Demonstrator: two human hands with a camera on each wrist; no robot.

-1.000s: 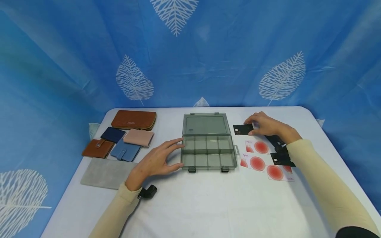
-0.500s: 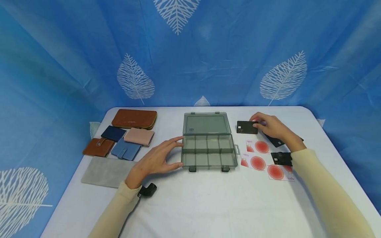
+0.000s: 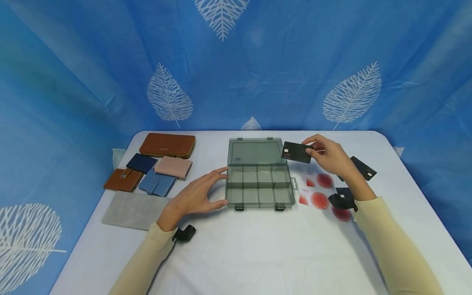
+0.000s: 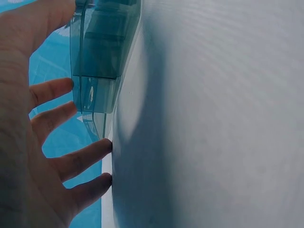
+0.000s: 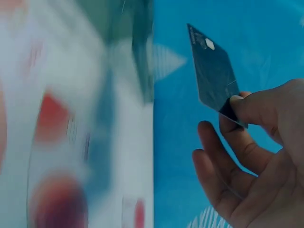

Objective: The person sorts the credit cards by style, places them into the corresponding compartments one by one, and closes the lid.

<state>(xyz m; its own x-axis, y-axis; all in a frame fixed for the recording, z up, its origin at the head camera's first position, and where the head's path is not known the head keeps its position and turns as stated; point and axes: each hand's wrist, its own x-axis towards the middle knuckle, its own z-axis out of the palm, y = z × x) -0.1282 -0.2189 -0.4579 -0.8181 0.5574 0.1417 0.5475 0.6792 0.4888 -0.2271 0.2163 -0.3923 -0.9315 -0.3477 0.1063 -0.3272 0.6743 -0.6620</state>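
Right hand (image 3: 330, 157) pinching black VIP card (image 3: 296, 152) aloft beside open compartment box (image 3: 259, 180); left hand (image 3: 193, 196), fingers spread, bracing box's left side. Best lowered edge-first, tilted, into one compartment

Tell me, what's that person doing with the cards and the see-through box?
A person's right hand pinches a black plastic card and holds it in the air beside the raised lid of the open, smoky clear plastic divider box. The left hand rests open against the box's left side. White cards with red circles and more black cards lie on the white table to the right. The compartments look empty.
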